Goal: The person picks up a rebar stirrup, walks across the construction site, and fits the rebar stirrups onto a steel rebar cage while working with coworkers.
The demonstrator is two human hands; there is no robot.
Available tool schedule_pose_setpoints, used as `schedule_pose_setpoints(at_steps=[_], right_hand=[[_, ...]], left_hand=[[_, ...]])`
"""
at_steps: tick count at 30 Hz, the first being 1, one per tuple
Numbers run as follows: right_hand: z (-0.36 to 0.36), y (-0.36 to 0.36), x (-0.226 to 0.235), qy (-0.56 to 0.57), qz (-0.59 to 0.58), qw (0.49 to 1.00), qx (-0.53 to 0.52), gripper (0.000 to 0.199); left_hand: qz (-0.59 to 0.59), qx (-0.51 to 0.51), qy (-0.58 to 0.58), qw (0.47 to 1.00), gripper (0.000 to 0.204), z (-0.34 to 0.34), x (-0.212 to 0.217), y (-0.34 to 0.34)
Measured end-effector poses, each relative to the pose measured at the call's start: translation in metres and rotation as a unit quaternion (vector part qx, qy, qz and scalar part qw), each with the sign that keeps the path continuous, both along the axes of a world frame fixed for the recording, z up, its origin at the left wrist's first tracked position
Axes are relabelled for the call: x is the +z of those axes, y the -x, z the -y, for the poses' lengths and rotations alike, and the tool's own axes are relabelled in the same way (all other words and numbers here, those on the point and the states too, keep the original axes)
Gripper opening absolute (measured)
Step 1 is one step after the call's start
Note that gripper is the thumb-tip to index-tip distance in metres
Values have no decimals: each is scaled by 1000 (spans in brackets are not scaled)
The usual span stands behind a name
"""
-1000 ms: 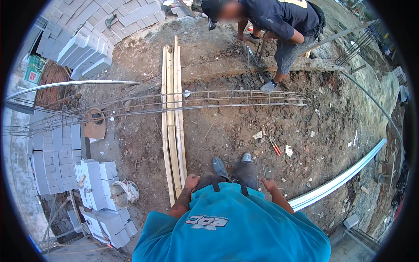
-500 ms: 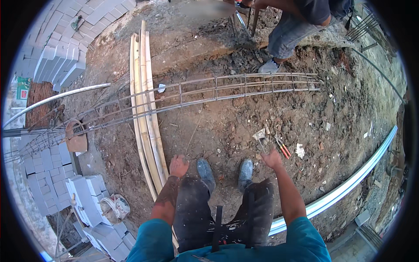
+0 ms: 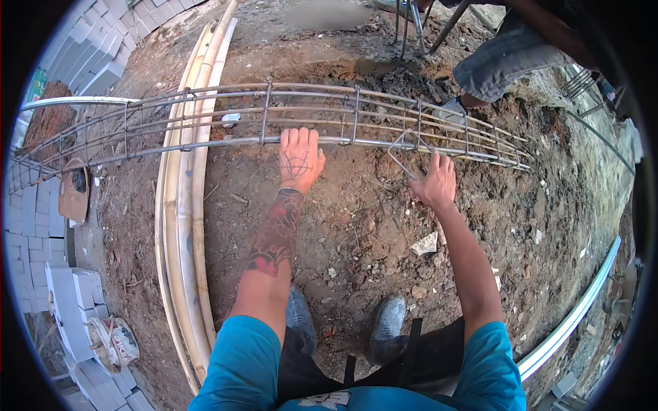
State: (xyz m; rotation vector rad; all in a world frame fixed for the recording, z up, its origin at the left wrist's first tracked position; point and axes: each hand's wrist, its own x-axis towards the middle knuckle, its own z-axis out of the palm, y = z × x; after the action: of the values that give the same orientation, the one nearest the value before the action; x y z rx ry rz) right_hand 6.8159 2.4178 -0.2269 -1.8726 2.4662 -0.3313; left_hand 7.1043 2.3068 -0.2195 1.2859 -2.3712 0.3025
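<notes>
A long rebar cage (image 3: 356, 115) of steel rods tied with square stirrups runs across in front of me. My left hand (image 3: 299, 159) is closed over its near rod, with the knuckles on top and the fingertips hidden behind. To the right, my right hand (image 3: 437, 182) grips a bent steel stirrup (image 3: 400, 163), an angular loop whose far corner overlaps the cage's near rods. I cannot tell whether the stirrup touches them. Both boots (image 3: 387, 329) stand on the dirt behind my hands.
Bamboo poles (image 3: 185, 205) lie under the cage at the left. Grey blocks (image 3: 72, 301) and a dirty bucket (image 3: 122, 342) stand further left. White lengths (image 3: 576, 322) lie at the right. Another person in denim shorts (image 3: 497, 65) is at the far right.
Both my hands have moved forward to the cage. The left has taken hold of its near rod; the right has brought the stirrup up to it. The red-handled pliers no longer show.
</notes>
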Motion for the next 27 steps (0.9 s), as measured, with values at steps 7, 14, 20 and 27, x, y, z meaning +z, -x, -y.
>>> schedule_pose_setpoints(at_steps=[7,14,20,27], right_hand=[[14,3,6,-145,-15,989,-11,99],[7,9,16,-197,46,979,-10,96],[14,12,32,-261,54,964,10,93],[13,8,14,-215,48,975,21,93]], left_hand=[[-29,80,-58,995,35,-3,-1,11],[35,77,-337,938,53,9,36,12],[67,52,-341,936,63,13,38,2],[70,51,-345,935,64,9,33,5]])
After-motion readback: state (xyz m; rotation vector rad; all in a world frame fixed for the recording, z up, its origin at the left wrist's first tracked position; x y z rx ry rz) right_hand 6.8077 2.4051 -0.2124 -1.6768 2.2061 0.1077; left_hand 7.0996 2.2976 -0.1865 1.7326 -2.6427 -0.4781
